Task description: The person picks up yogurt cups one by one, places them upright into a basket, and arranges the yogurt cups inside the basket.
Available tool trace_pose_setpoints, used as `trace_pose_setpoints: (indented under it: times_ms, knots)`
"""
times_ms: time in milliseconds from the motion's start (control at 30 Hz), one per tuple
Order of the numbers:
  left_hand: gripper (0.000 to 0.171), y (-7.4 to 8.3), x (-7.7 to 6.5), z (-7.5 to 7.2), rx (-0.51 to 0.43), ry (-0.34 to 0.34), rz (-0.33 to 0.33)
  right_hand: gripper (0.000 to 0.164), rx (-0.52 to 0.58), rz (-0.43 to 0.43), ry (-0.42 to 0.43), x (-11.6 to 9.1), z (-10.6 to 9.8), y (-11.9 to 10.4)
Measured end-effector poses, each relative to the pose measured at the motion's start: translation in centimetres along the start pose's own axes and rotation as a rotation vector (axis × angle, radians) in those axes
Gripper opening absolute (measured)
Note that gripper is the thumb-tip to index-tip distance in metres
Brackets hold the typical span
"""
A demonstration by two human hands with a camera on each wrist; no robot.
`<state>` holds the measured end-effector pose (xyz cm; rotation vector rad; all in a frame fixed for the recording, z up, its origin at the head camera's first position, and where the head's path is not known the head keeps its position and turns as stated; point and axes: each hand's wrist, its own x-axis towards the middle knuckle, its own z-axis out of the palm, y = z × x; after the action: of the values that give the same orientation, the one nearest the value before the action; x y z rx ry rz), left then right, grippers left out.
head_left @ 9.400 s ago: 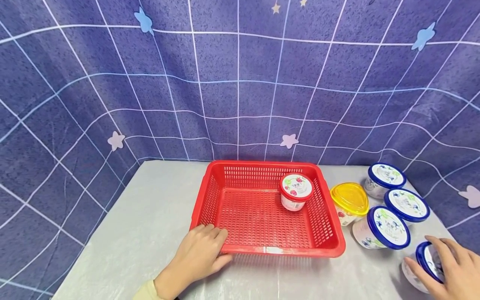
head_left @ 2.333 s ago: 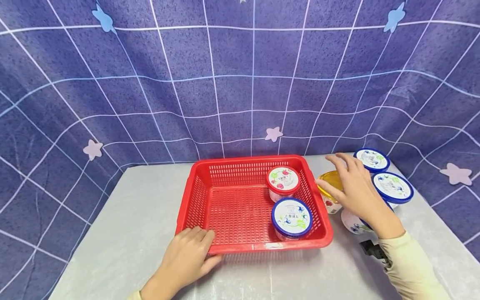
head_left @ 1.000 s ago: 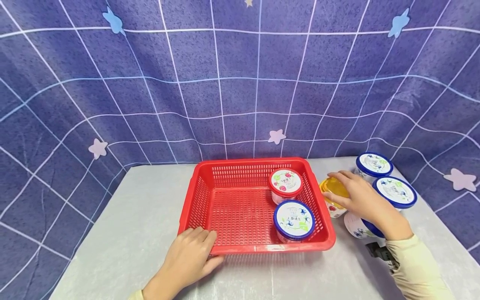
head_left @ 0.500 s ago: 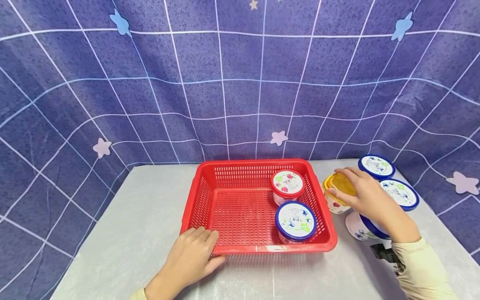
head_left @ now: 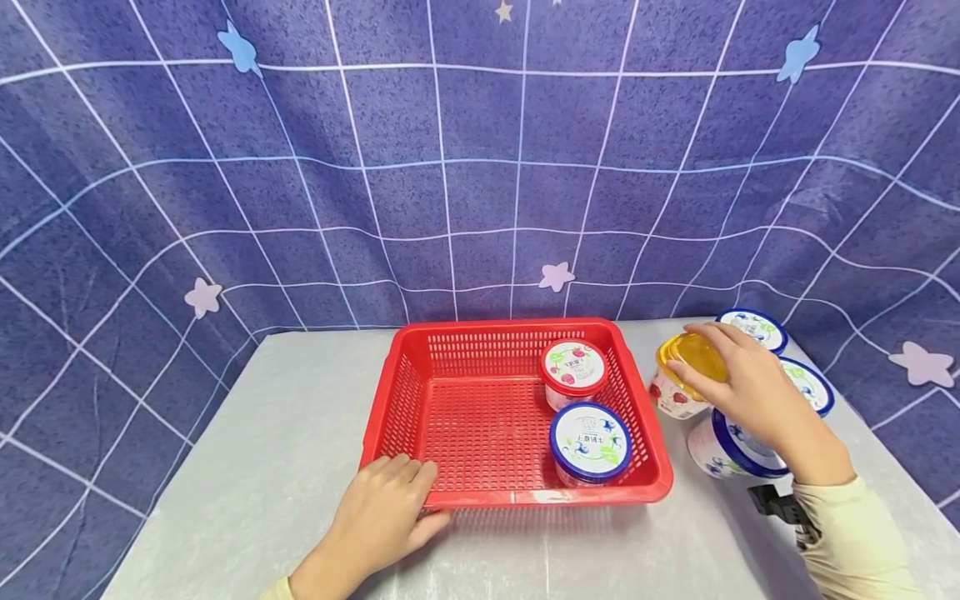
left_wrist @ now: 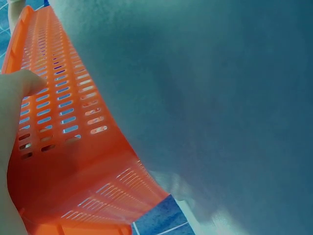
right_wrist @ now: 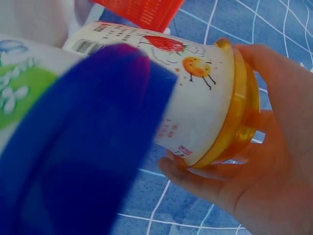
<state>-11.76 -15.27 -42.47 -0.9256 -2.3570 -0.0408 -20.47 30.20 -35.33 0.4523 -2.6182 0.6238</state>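
Observation:
My left hand (head_left: pixel 382 508) grips the near rim of a red plastic basket (head_left: pixel 525 498) at its front left, fingers over the rim and thumb against the outer wall. In the left wrist view the thumb (left_wrist: pixel 30 82) lies on the slotted side. My right hand (head_left: pixel 750 392) holds a white tub with a yellow lid (head_left: pixel 671 398) by the lid, just right of the basket. Strawberry pictures show on this tub (right_wrist: pixel 195 98) in the right wrist view. Inside the basket, at its right side, stand a red-lidded tub (head_left: pixel 573 367) and a blue-lidded tub (head_left: pixel 591 442).
Right of the basket are several blue-lidded tubs: a tilted one (head_left: pixel 716 450) under my right wrist, another (head_left: pixel 810 385) behind it, and one (head_left: pixel 756 327) at the back. A blue gridded curtain (head_left: pixel 480 167) hangs behind the grey table (head_left: pixel 255 450).
A blue-lidded tub from the front right now stands in the basket. My right hand has taken hold of the yellow-lidded tub and shifted it slightly rightward. The left hand keeps its grip.

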Motion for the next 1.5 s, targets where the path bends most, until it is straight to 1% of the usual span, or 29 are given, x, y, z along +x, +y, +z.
trace_pose_setpoints:
  times_ms: [100, 233, 333, 433, 667, 867, 1033, 1200, 1500]
  knots:
    - [0.051, 0.0, 0.0, 0.0, 0.0, 0.001, 0.0, 0.055, 0.007, 0.011, 0.03, 0.0, -0.1, -0.2]
    - [0.051, 0.0, 0.0, 0.0, 0.004, 0.003, 0.001, 0.052, 0.02, 0.017, 0.112, 0.1, -0.4, -0.4]
    - [0.051, 0.0, 0.0, 0.0, 0.006, 0.003, -0.001, 0.053, 0.031, 0.001, 0.171, 0.2, -0.7, -0.5]
    - [0.051, 0.0, 0.0, 0.1, 0.007, -0.002, -0.004, 0.055, 0.036, -0.015, 0.201, 0.2, -0.8, -0.6]
    - [0.05, 0.0, -0.2, 0.1, 0.014, -0.021, -0.015, 0.056, 0.031, -0.065, 0.239, 0.1, -1.0, -1.5]
    - [0.052, -0.1, -0.3, 0.1, 0.011, -0.014, -0.012, 0.061, 0.038, -0.114, 0.265, -0.1, -1.3, -2.8]
    - [0.052, 0.0, -0.1, 0.0, 0.008, -0.016, -0.011, 0.065, 0.033, -0.128, 0.268, -0.5, -1.6, -3.9]
    - [0.052, 0.1, 0.0, -0.1, 0.013, -0.02, -0.009, 0.068, 0.011, -0.165, 0.257, -0.7, -1.5, -4.7]
    - [0.052, 0.1, -0.2, -0.1, 0.017, -0.015, -0.017, 0.068, 0.011, -0.234, 0.285, -0.3, -1.0, -5.8]
